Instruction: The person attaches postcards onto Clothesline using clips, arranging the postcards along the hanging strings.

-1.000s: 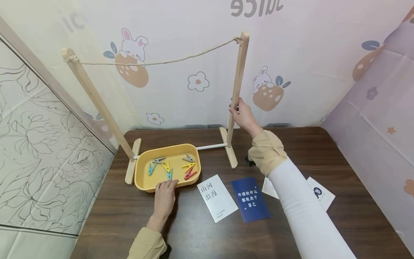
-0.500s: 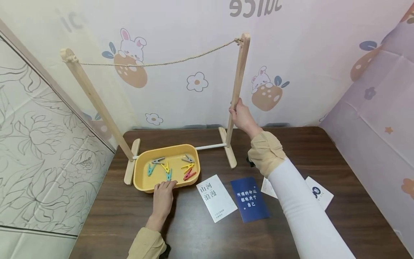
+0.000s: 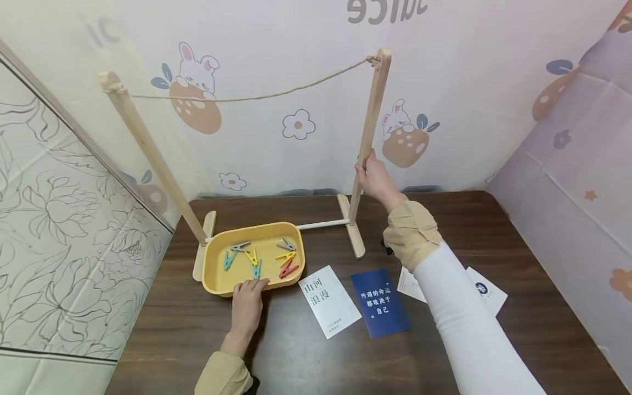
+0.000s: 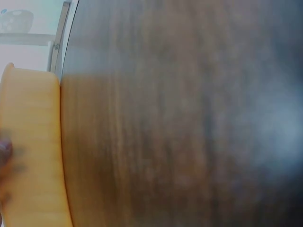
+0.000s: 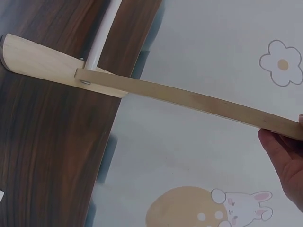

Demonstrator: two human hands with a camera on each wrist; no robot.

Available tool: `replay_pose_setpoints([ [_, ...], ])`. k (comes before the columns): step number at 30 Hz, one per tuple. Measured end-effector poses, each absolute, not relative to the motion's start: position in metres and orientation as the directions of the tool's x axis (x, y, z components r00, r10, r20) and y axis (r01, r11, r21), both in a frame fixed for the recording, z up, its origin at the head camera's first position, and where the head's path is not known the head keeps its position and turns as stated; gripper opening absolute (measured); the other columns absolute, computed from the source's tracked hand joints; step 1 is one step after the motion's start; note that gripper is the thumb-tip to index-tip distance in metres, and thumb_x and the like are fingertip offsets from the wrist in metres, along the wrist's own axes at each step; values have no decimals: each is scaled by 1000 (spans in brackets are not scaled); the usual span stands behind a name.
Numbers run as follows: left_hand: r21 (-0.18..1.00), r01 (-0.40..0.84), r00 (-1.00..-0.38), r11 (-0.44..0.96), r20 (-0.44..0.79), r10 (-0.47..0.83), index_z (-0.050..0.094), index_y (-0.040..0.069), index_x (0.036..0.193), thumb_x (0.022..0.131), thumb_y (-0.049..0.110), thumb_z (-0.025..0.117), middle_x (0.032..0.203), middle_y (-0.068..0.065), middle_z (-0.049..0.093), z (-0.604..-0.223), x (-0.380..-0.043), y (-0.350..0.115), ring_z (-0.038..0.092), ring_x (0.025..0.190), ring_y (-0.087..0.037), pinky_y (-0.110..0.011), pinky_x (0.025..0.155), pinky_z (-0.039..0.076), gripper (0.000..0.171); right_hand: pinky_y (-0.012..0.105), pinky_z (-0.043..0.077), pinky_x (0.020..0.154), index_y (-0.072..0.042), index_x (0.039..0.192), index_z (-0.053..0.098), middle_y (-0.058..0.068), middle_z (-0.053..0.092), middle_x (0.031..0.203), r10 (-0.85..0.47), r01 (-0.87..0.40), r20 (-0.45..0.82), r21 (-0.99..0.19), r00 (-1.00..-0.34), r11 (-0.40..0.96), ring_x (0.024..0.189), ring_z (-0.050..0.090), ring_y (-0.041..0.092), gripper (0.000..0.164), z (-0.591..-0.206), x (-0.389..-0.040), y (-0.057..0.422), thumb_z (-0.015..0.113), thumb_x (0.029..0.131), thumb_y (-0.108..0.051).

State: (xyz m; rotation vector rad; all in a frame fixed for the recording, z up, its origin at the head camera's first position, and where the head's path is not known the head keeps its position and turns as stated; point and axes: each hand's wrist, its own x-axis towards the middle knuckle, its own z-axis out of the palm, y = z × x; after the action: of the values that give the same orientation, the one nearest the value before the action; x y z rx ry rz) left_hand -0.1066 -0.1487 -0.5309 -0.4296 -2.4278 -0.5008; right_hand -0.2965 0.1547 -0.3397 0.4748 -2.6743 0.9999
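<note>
Right hand (image 3: pixel 377 177) clasped round wooden post (image 3: pixel 374 104), left hand (image 3: pixel 247 303) clasped over yellow basin (image 3: pixel 281 281) at its near rim

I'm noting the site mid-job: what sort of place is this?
Probably a small indoor booth set up for practice: a dark wood-grain table, cartoon-rabbit wall covering and a wooden clothesline stand.

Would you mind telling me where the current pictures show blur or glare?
Left wrist: the table is badly blurred, with pale glare at the right, and the yellow basin looks soft; head: mostly sharp, with a dull sheen low on the table; right wrist: fairly clear, the wooden post looking slightly bowed.
</note>
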Motion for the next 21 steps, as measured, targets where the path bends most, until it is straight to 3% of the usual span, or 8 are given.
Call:
replay_pose_setpoints([
  [21,247,469,-727,848,653,212,67,7,85,64,-19,56,75,-2,63,-533,-92,-139,56,68,-22,-36,61,36,36,46,42,81,14,111,33,30,51,92,-179,-342,315,-599,-932,724,90,52,40,28,-340,-287,186,43,90,-1],
])
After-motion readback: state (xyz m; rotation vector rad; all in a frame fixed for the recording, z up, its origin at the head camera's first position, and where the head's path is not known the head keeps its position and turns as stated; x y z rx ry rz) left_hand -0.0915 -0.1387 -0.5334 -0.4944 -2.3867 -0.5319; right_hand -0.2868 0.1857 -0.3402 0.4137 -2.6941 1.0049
